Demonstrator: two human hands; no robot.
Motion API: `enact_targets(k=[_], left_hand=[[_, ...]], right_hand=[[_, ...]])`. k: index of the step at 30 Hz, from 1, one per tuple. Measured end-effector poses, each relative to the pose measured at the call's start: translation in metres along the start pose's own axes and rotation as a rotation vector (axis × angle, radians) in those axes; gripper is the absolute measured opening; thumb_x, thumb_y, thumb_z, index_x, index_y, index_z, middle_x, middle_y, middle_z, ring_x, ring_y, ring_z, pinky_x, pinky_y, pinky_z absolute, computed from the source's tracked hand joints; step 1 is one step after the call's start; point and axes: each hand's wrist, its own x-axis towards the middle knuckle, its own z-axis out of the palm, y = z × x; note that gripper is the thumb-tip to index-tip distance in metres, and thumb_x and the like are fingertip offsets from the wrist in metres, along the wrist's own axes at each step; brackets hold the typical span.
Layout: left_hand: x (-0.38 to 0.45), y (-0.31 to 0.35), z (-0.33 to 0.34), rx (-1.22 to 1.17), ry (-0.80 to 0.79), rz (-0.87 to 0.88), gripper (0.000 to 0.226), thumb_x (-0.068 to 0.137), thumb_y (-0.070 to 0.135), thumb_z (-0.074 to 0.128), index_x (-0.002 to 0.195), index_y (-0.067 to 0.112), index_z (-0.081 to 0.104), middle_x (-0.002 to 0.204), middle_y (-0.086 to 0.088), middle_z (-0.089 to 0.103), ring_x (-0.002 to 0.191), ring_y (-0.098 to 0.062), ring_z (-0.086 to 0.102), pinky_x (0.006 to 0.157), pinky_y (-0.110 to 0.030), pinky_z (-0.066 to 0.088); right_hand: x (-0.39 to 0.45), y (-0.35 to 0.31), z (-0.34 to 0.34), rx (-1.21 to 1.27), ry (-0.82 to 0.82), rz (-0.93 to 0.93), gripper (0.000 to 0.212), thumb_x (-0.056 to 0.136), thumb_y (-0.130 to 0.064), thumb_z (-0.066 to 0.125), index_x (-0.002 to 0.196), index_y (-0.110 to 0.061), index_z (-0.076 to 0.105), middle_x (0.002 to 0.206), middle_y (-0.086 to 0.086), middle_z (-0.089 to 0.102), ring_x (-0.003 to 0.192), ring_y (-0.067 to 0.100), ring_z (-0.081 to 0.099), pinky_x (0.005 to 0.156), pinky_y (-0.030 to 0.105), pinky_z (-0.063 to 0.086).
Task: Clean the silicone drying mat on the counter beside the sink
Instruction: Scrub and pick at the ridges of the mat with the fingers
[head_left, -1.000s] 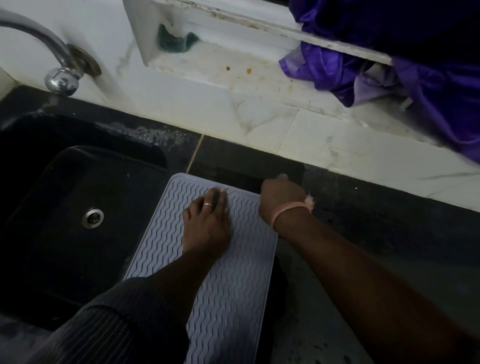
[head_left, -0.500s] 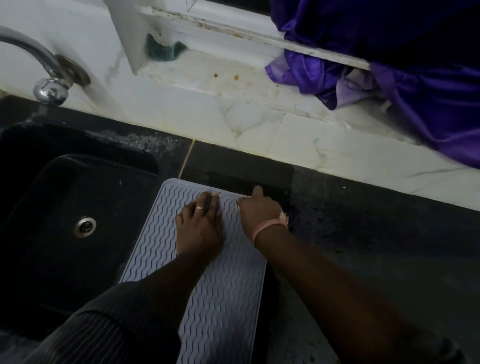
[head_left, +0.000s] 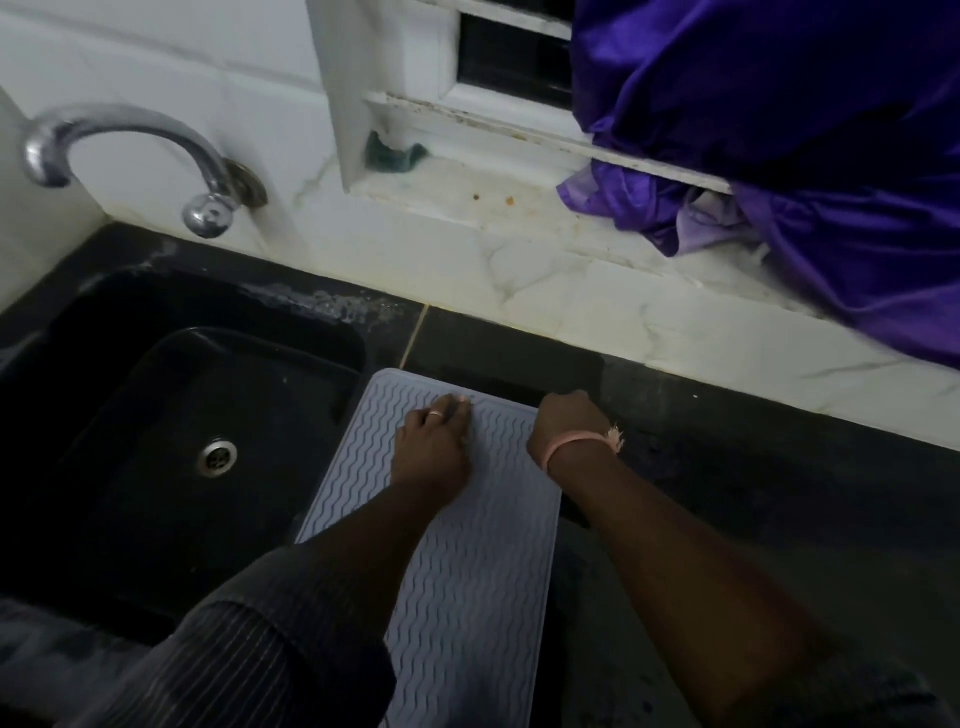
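A pale grey silicone drying mat (head_left: 467, 587) with a wavy rib pattern lies on the black counter (head_left: 753, 499), right of the sink. My left hand (head_left: 434, 449), with a ring on one finger, rests flat on the mat's far part, fingers straight and pointing away from me. My right hand (head_left: 566, 418), a pink band at its wrist, sits at the mat's far right corner with its fingers curled down over the edge. What lies under those fingers is hidden.
A black sink (head_left: 171, 441) with a metal drain (head_left: 219, 456) fills the left. A chrome tap (head_left: 130, 150) curves out from the white marble wall. A green scrubber (head_left: 395, 153) lies on the window ledge. Purple cloth (head_left: 810, 171) hangs at upper right.
My right hand slid left onto the mat, then back right to its far right corner. My left hand stayed flat on the mat. The view tilted up toward the window.
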Motion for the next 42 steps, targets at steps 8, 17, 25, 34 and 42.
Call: enact_targets(k=[8,17,25,34,42], left_hand=[[-0.006,-0.048,-0.026,0.005,0.134,-0.194,0.072,0.098,0.04,0.057,0.159,0.016,0.029,0.164,-0.009,0.028,0.144,-0.035,0.031,0.117,-0.048,0.031],[0.007,-0.075,-0.039,-0.006,0.105,-0.293,0.078,0.083,0.057,0.071,0.151,0.03,0.043,0.154,-0.004,0.038,0.134,-0.031,0.037,0.108,-0.048,0.036],[0.005,-0.087,-0.04,-0.003,0.129,-0.26,0.07,0.09,0.056,0.063,0.152,0.034,0.041,0.157,-0.002,0.032,0.137,-0.029,0.034,0.112,-0.049,0.032],[0.008,-0.056,-0.052,0.326,0.022,-0.274,0.066,0.098,0.045,0.057,0.155,0.021,0.037,0.16,-0.009,0.032,0.139,-0.031,0.036,0.11,-0.045,0.034],[0.015,-0.052,-0.053,0.468,-0.088,-0.283,0.077,0.092,0.047,0.065,0.155,0.012,0.037,0.153,-0.013,0.038,0.133,-0.033,0.04,0.108,-0.047,0.038]], right_hand=[[-0.005,-0.051,0.02,0.17,0.054,-0.254,0.025,0.093,-0.02,0.058,0.114,-0.017,0.071,0.118,0.016,0.052,0.096,0.036,0.065,0.082,0.034,0.053],[0.028,-0.145,0.02,0.03,-0.003,-0.522,0.042,0.093,-0.039,0.063,0.135,-0.034,0.06,0.126,0.012,0.053,0.114,0.038,0.059,0.098,0.045,0.051],[0.052,-0.177,0.032,-0.061,-0.059,-0.501,0.033,0.097,-0.035,0.059,0.13,-0.032,0.064,0.145,0.012,0.039,0.124,0.04,0.05,0.1,0.05,0.049],[0.045,-0.161,0.026,-0.267,-0.023,-0.467,0.039,0.101,-0.039,0.053,0.13,-0.016,0.065,0.139,0.013,0.043,0.119,0.041,0.051,0.09,0.048,0.05],[0.031,-0.107,0.008,-0.347,-0.02,-0.393,0.037,0.092,-0.022,0.068,0.127,-0.01,0.065,0.132,0.018,0.049,0.111,0.041,0.059,0.087,0.046,0.054]])
